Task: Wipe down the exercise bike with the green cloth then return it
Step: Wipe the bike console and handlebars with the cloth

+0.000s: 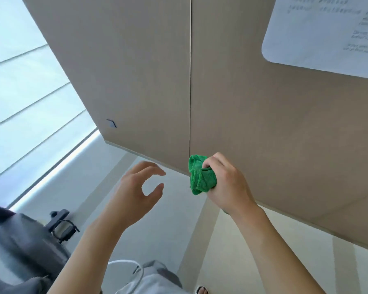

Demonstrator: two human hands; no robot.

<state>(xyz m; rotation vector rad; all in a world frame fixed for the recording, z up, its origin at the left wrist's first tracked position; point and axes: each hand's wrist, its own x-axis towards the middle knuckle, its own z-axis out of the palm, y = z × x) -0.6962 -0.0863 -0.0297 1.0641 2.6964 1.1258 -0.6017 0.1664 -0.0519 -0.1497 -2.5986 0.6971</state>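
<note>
The green cloth is bunched up in my right hand, whose fingers curl round it in front of a beige wall panel. My left hand hovers to the left of the cloth, apart from it, with fingers loosely curved and nothing in them. Part of the exercise bike shows blurred at the lower left: a dark frame and a pedal with a strap.
A beige panelled wall fills the middle and right, with a white notice sheet at the upper right. A bright window with blinds is on the left. Pale floor lies below. A white cable hangs near my body.
</note>
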